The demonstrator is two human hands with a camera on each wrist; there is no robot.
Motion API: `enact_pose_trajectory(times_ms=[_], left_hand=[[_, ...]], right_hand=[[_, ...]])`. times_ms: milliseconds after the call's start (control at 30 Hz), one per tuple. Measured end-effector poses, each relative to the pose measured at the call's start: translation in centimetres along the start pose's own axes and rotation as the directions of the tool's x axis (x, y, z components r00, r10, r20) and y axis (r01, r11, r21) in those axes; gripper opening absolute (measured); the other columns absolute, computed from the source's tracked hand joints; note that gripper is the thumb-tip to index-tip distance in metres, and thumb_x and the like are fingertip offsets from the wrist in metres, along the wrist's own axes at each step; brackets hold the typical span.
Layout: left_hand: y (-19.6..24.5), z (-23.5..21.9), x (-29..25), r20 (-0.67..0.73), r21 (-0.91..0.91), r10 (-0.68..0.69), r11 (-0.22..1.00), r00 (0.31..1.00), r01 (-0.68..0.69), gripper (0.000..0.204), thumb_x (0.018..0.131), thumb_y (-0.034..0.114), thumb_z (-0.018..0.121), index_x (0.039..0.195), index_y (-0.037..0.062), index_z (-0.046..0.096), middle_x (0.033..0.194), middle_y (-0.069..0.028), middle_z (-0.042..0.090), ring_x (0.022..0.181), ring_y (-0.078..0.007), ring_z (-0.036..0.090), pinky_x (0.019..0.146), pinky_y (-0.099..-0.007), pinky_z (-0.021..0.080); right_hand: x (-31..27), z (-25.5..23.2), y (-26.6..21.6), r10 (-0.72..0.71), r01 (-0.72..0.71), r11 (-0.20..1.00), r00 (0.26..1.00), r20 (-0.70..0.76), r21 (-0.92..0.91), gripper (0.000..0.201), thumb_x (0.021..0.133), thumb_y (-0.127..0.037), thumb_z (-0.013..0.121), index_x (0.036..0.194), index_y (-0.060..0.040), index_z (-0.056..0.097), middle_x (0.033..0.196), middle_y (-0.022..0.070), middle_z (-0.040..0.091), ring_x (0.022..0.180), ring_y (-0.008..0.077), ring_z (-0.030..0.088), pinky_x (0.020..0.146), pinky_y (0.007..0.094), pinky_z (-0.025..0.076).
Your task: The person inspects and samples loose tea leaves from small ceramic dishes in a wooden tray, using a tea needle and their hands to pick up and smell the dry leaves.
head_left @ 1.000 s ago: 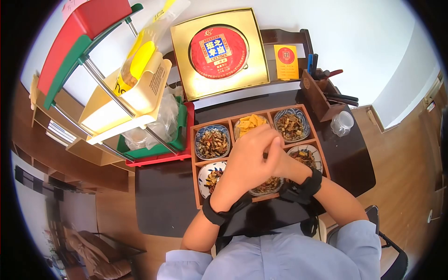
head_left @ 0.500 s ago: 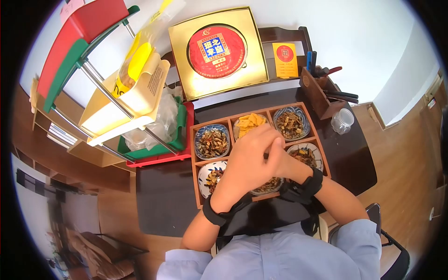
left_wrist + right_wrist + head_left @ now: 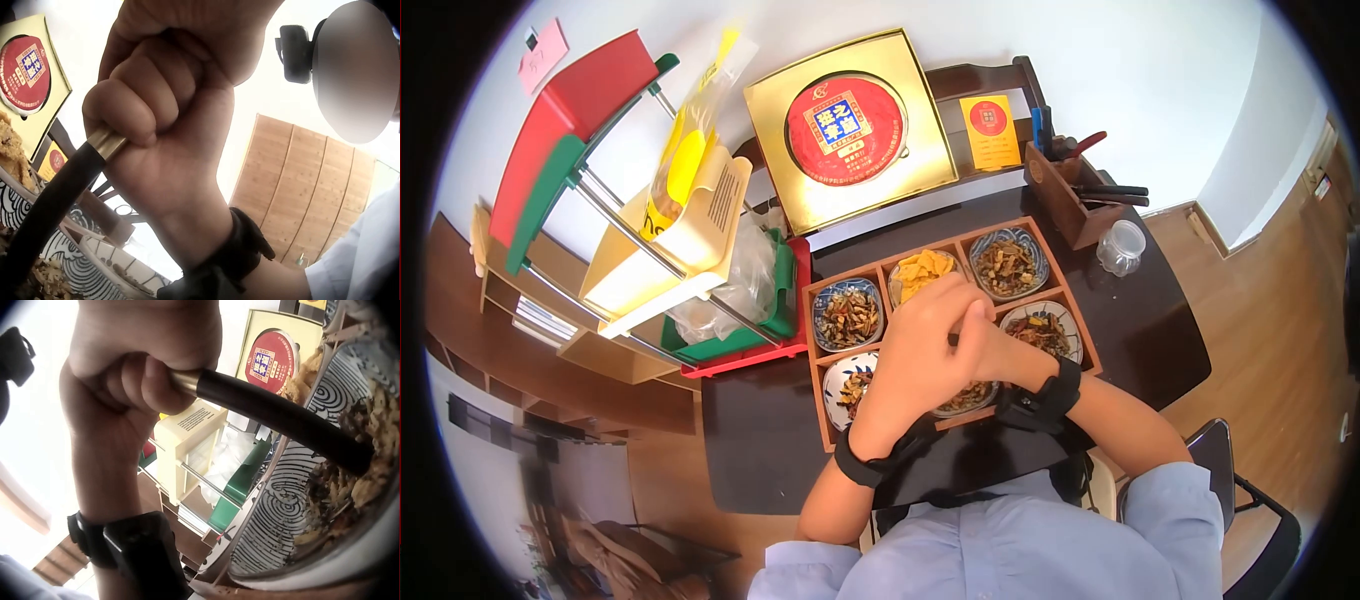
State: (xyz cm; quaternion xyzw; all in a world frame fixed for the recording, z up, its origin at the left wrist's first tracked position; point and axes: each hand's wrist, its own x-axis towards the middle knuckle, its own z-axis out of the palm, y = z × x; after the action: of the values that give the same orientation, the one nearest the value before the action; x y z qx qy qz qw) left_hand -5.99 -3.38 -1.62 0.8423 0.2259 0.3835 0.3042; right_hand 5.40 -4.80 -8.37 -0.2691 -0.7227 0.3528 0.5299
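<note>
In the left wrist view, my right hand (image 3: 150, 94) grips a dark rod (image 3: 56, 194) just above its brass-coloured collar (image 3: 107, 142). My left hand (image 3: 915, 350) lies over the right fist (image 3: 990, 350) and curls round it. The head view hides the rod beneath both hands. In the right wrist view the rod (image 3: 281, 419) slants down, its end among dried herb-like shreds (image 3: 331, 500) in a bowl with a dark line pattern (image 3: 275, 506). Both hands are above a wooden divided tray (image 3: 816, 380) of several patterned bowls, behind them yellow chip-like pieces (image 3: 922, 268).
Left of the tray stands a tiered rack (image 3: 650, 290) with plastic bags. A gold box with a red disc (image 3: 845, 130) leans behind, near a yellow card (image 3: 990, 130). At right are a wooden holder (image 3: 1065, 200) with pens and tools and a small clear jar (image 3: 1120, 248).
The head view has swung slightly, so the box, tray and holder appear a little further left. Both hands keep the same clasp over the tray.
</note>
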Motion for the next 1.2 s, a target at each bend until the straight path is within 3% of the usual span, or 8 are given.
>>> enact_pose_trajectory(times_ms=[133,233,333,533,800,1033,1100,1200], left_hand=[[0.0,-0.1,0.0,0.010,-0.005,-0.012,1.000,1.000,0.012,0.017,0.083,0.007,0.045,0.078,-0.0026,0.058,0.075,-0.0148,0.057,0.071,-0.0294,0.056,0.067,-0.0343,0.043],[0.0,-0.2,0.0,0.010,-0.013,-0.028,1.000,1.000,0.028,0.017,0.083,0.007,0.045,0.078,-0.0024,0.058,0.075,-0.0148,0.057,0.071,-0.0292,0.056,0.067,-0.0342,0.043],[-0.1,-0.3,0.0,0.007,-0.014,-0.025,1.000,1.000,0.025,0.017,0.083,0.007,0.045,0.078,-0.0023,0.058,0.074,-0.0148,0.056,0.071,-0.0294,0.056,0.066,-0.0343,0.043],[-0.3,-0.3,-0.2,-0.004,-0.006,-0.006,1.000,1.000,0.006,0.016,0.083,0.007,0.045,0.079,-0.0022,0.058,0.074,-0.0148,0.056,0.070,-0.0297,0.055,0.065,-0.0340,0.043],[-0.4,-0.4,-0.1,-0.013,-0.014,0.003,1.000,1.000,-0.003,0.012,0.084,0.009,0.051,0.079,0.0002,0.057,0.075,-0.0144,0.054,0.074,-0.0338,0.055,0.066,-0.0389,0.045],[-0.6,-0.3,0.3,-0.031,0.016,-0.046,0.999,0.998,0.047,0.014,0.084,0.010,0.051,0.077,-0.0004,0.057,0.073,-0.0154,0.053,0.072,-0.0343,0.055,0.064,-0.0398,0.044],[-0.8,-0.5,0.4,-0.045,-0.029,-0.055,0.998,0.997,0.054,0.014,0.084,0.011,0.051,0.077,-0.0007,0.057,0.072,-0.0156,0.053,0.071,-0.0343,0.055,0.064,-0.0400,0.044],[0.3,-1.4,0.3,-0.046,-0.041,-0.041,0.998,0.998,0.039,0.015,0.084,0.011,0.051,0.078,-0.0010,0.057,0.072,-0.0160,0.052,0.070,-0.0344,0.055,0.063,-0.0403,0.044]], right_hand=[[0.2,0.0,0.8,0.032,-0.031,0.999,0.998,0.061,-0.013,0.022,0.078,-0.004,0.059,0.099,0.0012,0.055,0.094,0.0121,0.059,0.090,0.0208,0.057,0.074,0.0323,0.046],[0.3,0.3,1.3,0.021,-0.021,0.999,1.000,0.022,0.027,0.022,0.078,-0.004,0.058,0.099,0.0014,0.055,0.094,0.0124,0.059,0.090,0.0208,0.057,0.074,0.0324,0.046],[0.5,0.5,1.4,-0.035,0.033,0.997,0.999,-0.028,-0.065,0.023,0.078,-0.004,0.058,0.100,0.0014,0.055,0.095,0.0125,0.059,0.090,0.0208,0.057,0.075,0.0323,0.046],[0.2,-0.2,-0.4,0.120,-0.119,0.993,0.990,0.080,-0.022,0.025,0.079,-0.005,0.059,0.103,0.0008,0.054,0.098,0.0122,0.059,0.094,0.0212,0.057,0.077,0.0326,0.046],[0.2,-0.2,-0.2,0.044,-0.046,0.999,0.996,0.077,0.025,0.029,0.081,-0.006,0.058,0.109,-0.0001,0.052,0.106,0.0115,0.058,0.102,0.0220,0.055,0.085,0.0345,0.044],[1.2,-0.4,-1.0,0.045,-0.045,0.999,0.999,0.026,-0.028,0.026,0.081,-0.006,0.058,0.106,0.0009,0.053,0.104,0.0109,0.058,0.099,0.0204,0.055,0.082,0.0327,0.045],[2.2,-0.7,-1.9,0.295,-0.285,0.953,0.951,0.089,-0.103,0.024,0.081,-0.006,0.058,0.103,0.0014,0.053,0.101,0.0111,0.058,0.096,0.0198,0.056,0.079,0.0321,0.045],[1.9,0.2,-2.1,0.163,-0.161,0.986,0.985,0.049,-0.040,0.023,0.081,-0.005,0.057,0.103,0.0016,0.053,0.100,0.0115,0.058,0.095,0.0199,0.056,0.078,0.0321,0.046]])
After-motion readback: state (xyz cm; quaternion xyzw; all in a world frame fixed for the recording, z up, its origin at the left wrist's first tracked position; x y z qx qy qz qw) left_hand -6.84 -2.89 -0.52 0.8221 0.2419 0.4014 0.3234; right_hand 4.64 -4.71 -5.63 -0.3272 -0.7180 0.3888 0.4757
